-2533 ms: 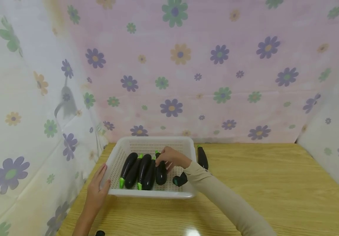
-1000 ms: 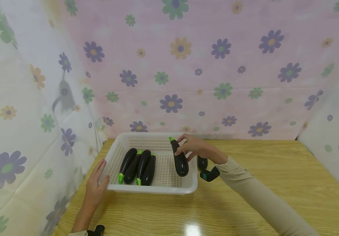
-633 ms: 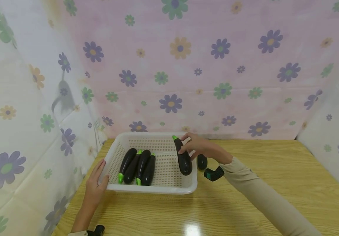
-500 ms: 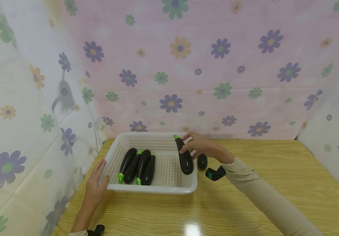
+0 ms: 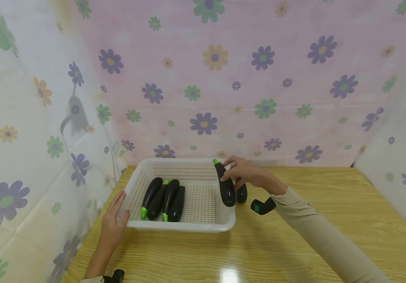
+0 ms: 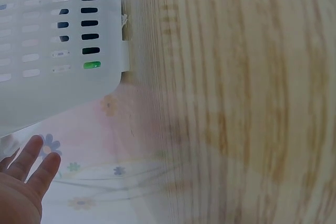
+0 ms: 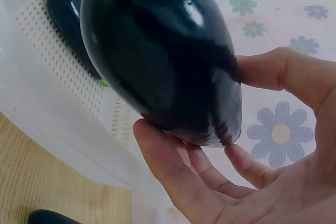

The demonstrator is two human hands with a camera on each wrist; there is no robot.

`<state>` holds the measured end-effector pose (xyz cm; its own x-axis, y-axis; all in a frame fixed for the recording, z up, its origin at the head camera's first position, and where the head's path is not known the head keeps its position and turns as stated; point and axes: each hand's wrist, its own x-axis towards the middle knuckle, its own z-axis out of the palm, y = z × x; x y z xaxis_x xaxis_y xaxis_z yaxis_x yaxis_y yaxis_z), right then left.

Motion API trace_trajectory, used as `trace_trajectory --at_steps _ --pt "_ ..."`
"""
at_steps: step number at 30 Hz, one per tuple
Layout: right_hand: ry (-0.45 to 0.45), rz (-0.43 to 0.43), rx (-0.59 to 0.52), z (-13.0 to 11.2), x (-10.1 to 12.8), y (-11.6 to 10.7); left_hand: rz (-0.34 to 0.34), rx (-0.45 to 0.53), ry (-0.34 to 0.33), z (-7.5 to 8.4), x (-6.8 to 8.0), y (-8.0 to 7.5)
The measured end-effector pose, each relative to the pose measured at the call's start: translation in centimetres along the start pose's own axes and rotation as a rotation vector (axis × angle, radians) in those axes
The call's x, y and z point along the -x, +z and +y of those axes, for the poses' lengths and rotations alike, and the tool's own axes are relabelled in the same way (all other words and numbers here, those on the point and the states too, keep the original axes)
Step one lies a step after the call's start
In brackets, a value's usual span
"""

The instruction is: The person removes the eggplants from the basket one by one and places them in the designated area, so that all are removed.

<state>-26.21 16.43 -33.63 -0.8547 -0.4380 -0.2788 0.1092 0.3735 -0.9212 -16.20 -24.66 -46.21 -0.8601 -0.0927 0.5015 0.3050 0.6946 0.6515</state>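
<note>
My right hand [image 5: 247, 171] pinches a dark purple eggplant [image 5: 226, 188] by its upper part, over the right rim of a white plastic basket [image 5: 180, 225]. The eggplant's green stem points up and away, its round end toward me. In the right wrist view, thumb and fingers press its glossy body [image 7: 163, 51] from opposite sides. At the basket's left side, my left hand [image 5: 112, 220] touches the rim with fairly straight fingers. The left wrist view shows those fingers [image 6: 44, 174] spread beside the slotted wall. Several eggplants [image 5: 162, 200] lie side by side in the basket's left half.
Another eggplant [image 5: 242, 193] lies on the wooden table [image 5: 312, 208] just right of the basket, partly behind the held one. A flowered cloth [image 5: 231, 78] hangs behind the table and at both sides. A dark wrist device [image 5: 263, 206] sits by the right wrist.
My right hand took an eggplant from the group, lifted it and carried it right to the basket's right rim. The left hand has stayed at the left rim.
</note>
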Motion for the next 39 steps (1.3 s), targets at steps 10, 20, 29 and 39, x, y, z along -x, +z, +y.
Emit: trace_trajectory --at_steps 10,20,29,39 --pt "-0.004 0.015 -0.002 0.6 0.1 -0.9 -0.003 -0.002 -0.002 -0.2 -0.2 -0.1" --pt "-0.006 0.033 0.03 1.4 0.5 -2.1 -0.011 -0.002 -0.007 -0.2 -0.1 -0.3" --pt "0.001 0.053 0.033 2.4 1.0 -3.2 -0.001 0.01 0.012 -0.3 0.0 -0.2" --pt "0.019 0.07 0.034 3.1 2.0 -4.3 0.009 0.025 0.036 -0.2 0.0 0.1"
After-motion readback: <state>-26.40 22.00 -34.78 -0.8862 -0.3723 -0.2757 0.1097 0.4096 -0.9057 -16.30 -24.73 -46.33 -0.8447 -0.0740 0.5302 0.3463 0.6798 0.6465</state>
